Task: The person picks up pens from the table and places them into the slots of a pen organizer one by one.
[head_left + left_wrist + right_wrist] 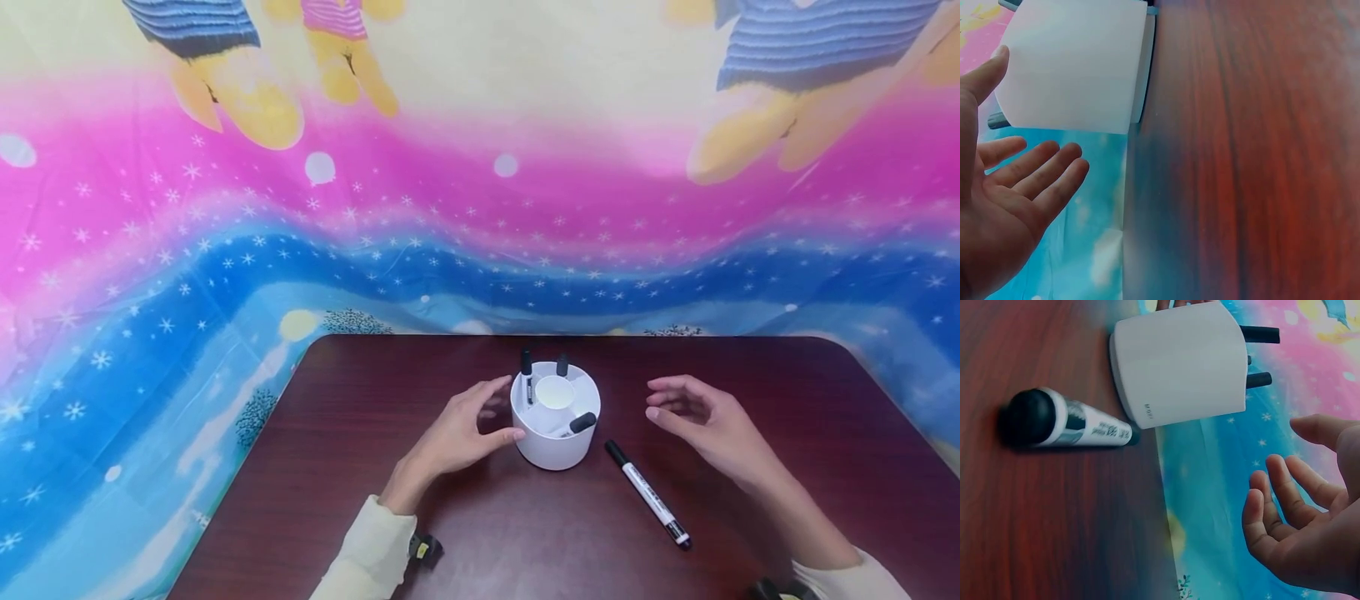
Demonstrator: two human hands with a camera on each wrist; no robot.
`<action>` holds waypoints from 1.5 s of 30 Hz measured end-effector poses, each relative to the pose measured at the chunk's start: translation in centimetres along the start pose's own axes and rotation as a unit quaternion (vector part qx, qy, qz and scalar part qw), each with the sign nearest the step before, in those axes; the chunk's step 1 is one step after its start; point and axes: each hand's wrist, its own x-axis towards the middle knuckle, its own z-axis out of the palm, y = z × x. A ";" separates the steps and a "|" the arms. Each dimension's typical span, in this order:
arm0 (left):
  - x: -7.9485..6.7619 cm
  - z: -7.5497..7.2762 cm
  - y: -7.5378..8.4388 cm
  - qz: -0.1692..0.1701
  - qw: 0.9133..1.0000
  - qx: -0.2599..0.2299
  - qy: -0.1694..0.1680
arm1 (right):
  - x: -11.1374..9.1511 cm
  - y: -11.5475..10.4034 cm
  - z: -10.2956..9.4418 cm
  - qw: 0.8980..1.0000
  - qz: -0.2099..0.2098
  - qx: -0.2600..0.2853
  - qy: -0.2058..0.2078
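Observation:
A round white pen holder (pixel 553 450) stands upright on the table, with three black-capped markers in its outer compartments and a round compartment in its middle. At its left side is my left hand (pixel 465 429), thumb and fingers spread. The thumb (pixel 988 75) overlaps the holder's wall in the left wrist view; whether it touches, I cannot tell. Another marker, white with black ends (pixel 648 493), lies on the table to the holder's right. Beyond that marker, my right hand (pixel 712 421) hovers with loosely bent fingers and holds nothing, apart from both marker and holder.
The dark reddish-brown table (pixel 345 400) has rounded far corners. Behind it hangs a colourful printed cloth (pixel 480 217) in pink, blue and cream. A dark device (pixel 426 550) is strapped at the left wrist, near the pale sleeve (pixel 371 542).

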 end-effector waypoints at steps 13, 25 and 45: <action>-0.1 0.5 0.0 -0.020 0.999 0.011 -0.022 | -1.6 1.2 -0.3 0.995 0.033 -0.029 -0.085; 0.0 0.6 0.0 -0.007 1.000 0.006 -0.017 | -2.8 2.6 0.0 0.990 0.052 -0.032 -0.124; 0.2 0.8 0.0 0.011 1.000 0.003 -0.013 | -3.6 3.4 0.8 0.985 0.062 -0.040 -0.158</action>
